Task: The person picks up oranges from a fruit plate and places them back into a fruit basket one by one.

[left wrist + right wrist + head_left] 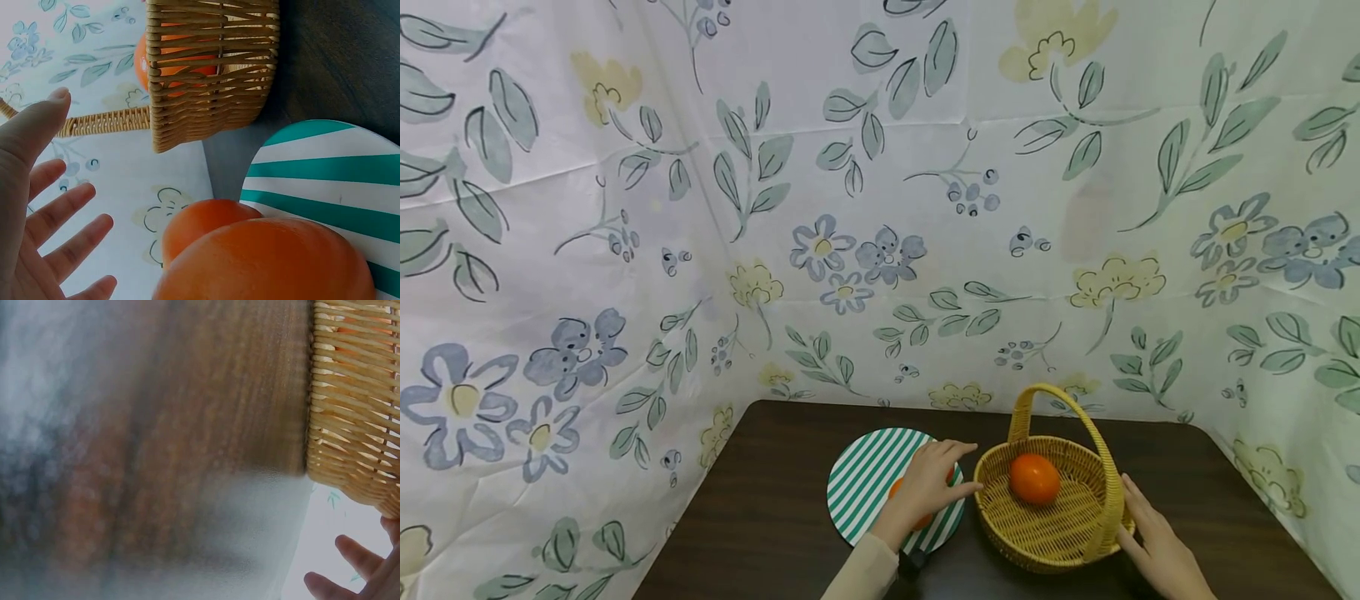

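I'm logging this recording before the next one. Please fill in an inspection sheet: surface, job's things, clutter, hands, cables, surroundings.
Surface: dark wood-look table.
Job's things: yellow wicker basket holding one orange fruit; striped disc bearing at least two more fruits.
Clutter: nothing seen.
Hands: left hand reaches over the disc, fingers apart, holding nothing; right hand at the basket's right side, apparently touching.
Cables: nothing seen.
Surroundings: floral sheet behind and at both sides.

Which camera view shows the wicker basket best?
The head view, because the basket shows nearly whole, handle included. Left wrist shows part of its side and handle; right wrist, part of its side, no handle.
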`<state>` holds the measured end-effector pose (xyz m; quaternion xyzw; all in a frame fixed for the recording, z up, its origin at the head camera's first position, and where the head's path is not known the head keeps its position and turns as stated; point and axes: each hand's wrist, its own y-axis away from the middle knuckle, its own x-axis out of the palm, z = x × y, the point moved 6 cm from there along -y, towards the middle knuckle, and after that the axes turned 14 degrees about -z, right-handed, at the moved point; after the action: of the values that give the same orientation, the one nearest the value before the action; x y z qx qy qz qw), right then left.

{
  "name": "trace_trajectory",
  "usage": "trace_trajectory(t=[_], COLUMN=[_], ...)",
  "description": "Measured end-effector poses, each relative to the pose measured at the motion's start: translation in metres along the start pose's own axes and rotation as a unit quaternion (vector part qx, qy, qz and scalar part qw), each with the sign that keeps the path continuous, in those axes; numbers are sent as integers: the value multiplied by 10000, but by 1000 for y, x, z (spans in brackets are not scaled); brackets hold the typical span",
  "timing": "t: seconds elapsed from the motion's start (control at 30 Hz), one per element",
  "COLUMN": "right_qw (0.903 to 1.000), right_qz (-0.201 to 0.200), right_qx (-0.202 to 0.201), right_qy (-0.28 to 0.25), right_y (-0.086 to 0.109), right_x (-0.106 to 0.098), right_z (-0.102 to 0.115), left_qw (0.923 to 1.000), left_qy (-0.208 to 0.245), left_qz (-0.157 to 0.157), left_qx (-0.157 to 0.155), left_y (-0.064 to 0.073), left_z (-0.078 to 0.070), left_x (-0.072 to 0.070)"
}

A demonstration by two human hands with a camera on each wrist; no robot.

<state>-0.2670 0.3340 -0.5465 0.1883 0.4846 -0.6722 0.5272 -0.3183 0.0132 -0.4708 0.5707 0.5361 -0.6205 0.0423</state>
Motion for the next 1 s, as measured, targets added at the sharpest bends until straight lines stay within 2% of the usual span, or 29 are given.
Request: trace_trajectory(t=[0.17, 0.3, 0.63, 1.0], right_qw=[10000, 10000, 10000, 9999], right_qz=[49, 52, 8, -42], right_qx=[63, 66, 41, -26], right_qy=[10, 2, -6, -115], right_y=[1, 2, 2, -1], right_x=[1, 2, 2, 2], right_z=[-1, -2, -2, -3], left_qw=[9999, 9994, 9964, 9951], left_qy=[108, 288, 640, 653], left_qz=[-100, -65, -216, -552], left_qx=[-19, -166, -507, -504], left_y=[5, 11, 25, 32], left_z=[3, 5, 13, 20], left_x=[-1, -2, -6, -9])
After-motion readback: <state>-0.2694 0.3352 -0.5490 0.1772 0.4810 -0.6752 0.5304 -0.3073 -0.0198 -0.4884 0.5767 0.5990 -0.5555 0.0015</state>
